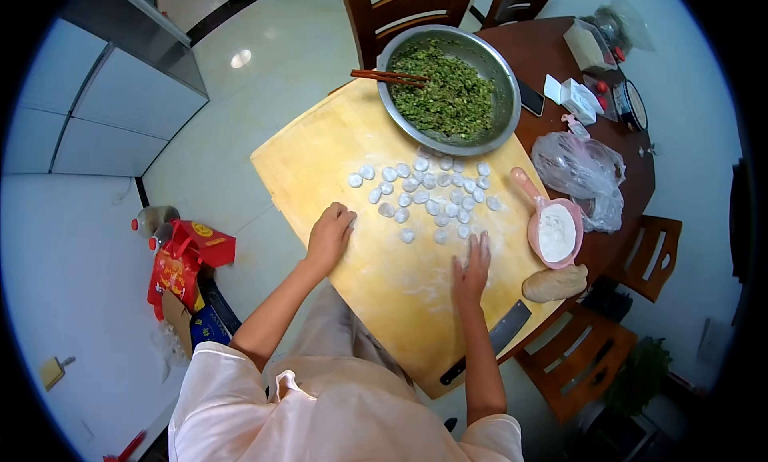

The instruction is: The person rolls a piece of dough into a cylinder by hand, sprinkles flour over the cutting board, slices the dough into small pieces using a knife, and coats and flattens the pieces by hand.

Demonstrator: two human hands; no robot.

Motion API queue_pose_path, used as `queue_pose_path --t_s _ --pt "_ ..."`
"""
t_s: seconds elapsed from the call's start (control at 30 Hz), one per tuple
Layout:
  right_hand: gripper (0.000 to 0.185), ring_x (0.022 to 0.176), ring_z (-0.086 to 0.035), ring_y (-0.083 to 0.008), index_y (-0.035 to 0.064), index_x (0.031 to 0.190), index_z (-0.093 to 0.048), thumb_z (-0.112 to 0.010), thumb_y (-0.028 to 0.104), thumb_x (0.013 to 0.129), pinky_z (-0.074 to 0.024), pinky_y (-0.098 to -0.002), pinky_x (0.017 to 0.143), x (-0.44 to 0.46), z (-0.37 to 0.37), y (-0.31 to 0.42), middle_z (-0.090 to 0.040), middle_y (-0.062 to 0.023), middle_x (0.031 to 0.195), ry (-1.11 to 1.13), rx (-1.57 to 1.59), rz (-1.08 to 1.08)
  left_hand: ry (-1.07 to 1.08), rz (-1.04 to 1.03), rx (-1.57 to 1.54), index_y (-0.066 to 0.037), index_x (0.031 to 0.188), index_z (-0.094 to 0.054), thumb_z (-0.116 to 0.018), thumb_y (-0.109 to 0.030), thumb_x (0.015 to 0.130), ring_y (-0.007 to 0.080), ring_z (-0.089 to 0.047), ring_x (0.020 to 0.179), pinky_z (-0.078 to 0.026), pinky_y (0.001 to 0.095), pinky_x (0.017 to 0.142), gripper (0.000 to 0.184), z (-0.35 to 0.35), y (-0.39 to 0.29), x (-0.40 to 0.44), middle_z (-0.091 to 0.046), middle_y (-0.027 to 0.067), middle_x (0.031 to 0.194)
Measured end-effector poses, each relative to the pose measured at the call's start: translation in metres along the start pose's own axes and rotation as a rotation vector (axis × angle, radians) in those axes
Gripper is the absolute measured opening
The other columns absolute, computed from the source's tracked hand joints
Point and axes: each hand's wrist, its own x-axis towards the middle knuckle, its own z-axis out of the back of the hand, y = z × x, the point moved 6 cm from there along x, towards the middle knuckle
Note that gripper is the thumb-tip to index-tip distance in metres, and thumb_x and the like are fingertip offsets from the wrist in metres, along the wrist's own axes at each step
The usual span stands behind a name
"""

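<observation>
Many small floured dough pieces (421,197) lie scattered over the middle of the yellow wooden board (312,142). My left hand (328,235) rests at the board's left side with its fingers curled down; whatever is under the fingertips is mostly hidden. To the right, my right hand (472,268) lies on the floured wood, fingers stretched out and apart, just below the nearest dough pieces. A cleaver (507,328) lies beside my right forearm, which passes over part of it. A larger lump of dough (554,284) sits at the board's right edge.
A steel bowl (509,102) of chopped green filling stands at the far end, chopsticks (388,77) across its rim. A pink scoop (534,232) of flour sits at the right. Beyond are a phone (530,98), a plastic bag (580,170) and wooden chairs (576,354).
</observation>
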Motion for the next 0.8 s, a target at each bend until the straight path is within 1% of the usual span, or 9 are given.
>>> queue_pose_path --t_s 0.1,0.2,0.27,0.37,0.47,0.57,0.6,0.73,0.8 --pt "0.065 0.144 -0.031 -0.0425 0.0043 0.145 -0.045 -0.069 0.014 0.086 -0.0214 -0.0594 0.117 0.011 -0.032 0.022 -0.037 -0.0240 0.154 0.066 -0.086 0.176 0.019 0.060 -0.001 -0.002 0.097 -0.064 -0.077 -0.010 0.078 0.0343 -0.060 0.087 -0.049 0.0419 0.075 0.025 0.003 -0.003 0.015 -0.058 0.0141 0.094" --pt "0.067 0.146 -0.030 -0.0404 0.0095 0.145 -0.048 -0.073 0.022 0.084 -0.0174 -0.0636 0.117 0.042 -0.061 0.059 -0.038 -0.0208 0.155 0.140 -0.128 0.287 -0.008 0.107 0.062 -0.002 0.096 -0.063 -0.079 -0.014 0.077 0.0343 -0.059 0.086 -0.048 0.0412 0.074 0.028 0.009 -0.007 0.030 -0.058 0.0144 0.093" --pt "0.067 0.147 -0.029 -0.0392 0.0114 0.144 -0.050 -0.075 0.024 0.083 -0.0171 -0.0633 0.117 0.065 -0.073 0.047 -0.038 -0.0184 0.155 0.156 -0.203 0.236 -0.002 0.181 0.072 -0.002 0.096 -0.062 -0.080 -0.017 0.077 0.0346 -0.058 0.088 -0.047 0.0420 0.076 0.030 0.011 0.000 0.039 -0.059 0.0143 0.097" --pt "0.066 0.147 -0.029 -0.0388 0.0119 0.142 -0.052 -0.075 0.026 0.083 -0.0169 -0.0633 0.117 0.092 -0.063 0.032 -0.038 -0.0173 0.156 0.113 -0.269 0.192 -0.159 -0.011 0.119 -0.003 0.112 -0.061 -0.081 -0.020 0.077 0.0380 -0.057 0.109 -0.044 0.0469 0.093 0.044 0.011 0.012 0.034 -0.060 0.0162 0.118" --pt "0.068 0.148 -0.027 -0.0396 0.0114 0.145 -0.049 -0.075 0.025 0.083 -0.0146 -0.0642 0.117 0.103 -0.031 0.013 -0.034 -0.0189 0.158 0.057 -0.272 0.117 -0.196 -0.112 0.150 -0.005 0.135 -0.053 -0.077 -0.033 0.083 0.0408 -0.043 0.134 -0.031 0.0547 0.111 0.064 0.002 0.003 0.047 -0.049 0.0180 0.145" --pt "0.072 0.148 -0.024 -0.0408 0.0127 0.150 -0.044 -0.071 0.026 0.085 -0.0116 -0.0644 0.117 0.120 -0.022 -0.003 -0.030 -0.0194 0.160 0.025 -0.210 0.051 0.074 -0.180 0.266 -0.006 0.149 -0.040 -0.069 -0.044 0.088 0.0389 -0.028 0.148 -0.021 0.0578 0.118 0.078 -0.040 -0.027 0.079 -0.035 0.0177 0.158" --pt "0.071 0.149 -0.024 -0.0408 0.0127 0.150 -0.044 -0.070 0.027 0.085 -0.0118 -0.0648 0.117 0.119 -0.027 0.000 -0.030 -0.0191 0.160 0.056 -0.234 0.086 0.092 -0.246 0.320 -0.009 0.150 -0.040 -0.062 -0.054 0.089 0.0375 -0.027 0.149 -0.020 0.0595 0.118 0.080 -0.056 -0.036 0.082 -0.032 0.0133 0.161" --pt "0.070 0.148 -0.026 -0.0398 0.0131 0.150 -0.044 -0.067 0.030 0.087 -0.0136 -0.0669 0.116 0.079 -0.059 0.023 -0.033 -0.0168 0.160 0.236 -0.268 0.246 0.294 -0.444 0.233 -0.015 0.153 -0.038 -0.061 -0.054 0.089 0.0343 -0.027 0.149 -0.020 0.0601 0.117 0.079 -0.089 -0.058 0.057 -0.028 0.0107 0.163" --pt "0.069 0.147 -0.028 -0.0391 0.0150 0.150 -0.044 -0.068 0.030 0.086 -0.0151 -0.0678 0.115 0.071 -0.066 0.039 -0.036 -0.0156 0.158 0.187 -0.163 0.254 0.337 -0.504 0.256 -0.016 0.154 -0.037 -0.061 -0.055 0.089 0.0337 -0.027 0.150 -0.020 0.0603 0.117 0.079 -0.083 -0.050 0.054 -0.027 0.0109 0.163"
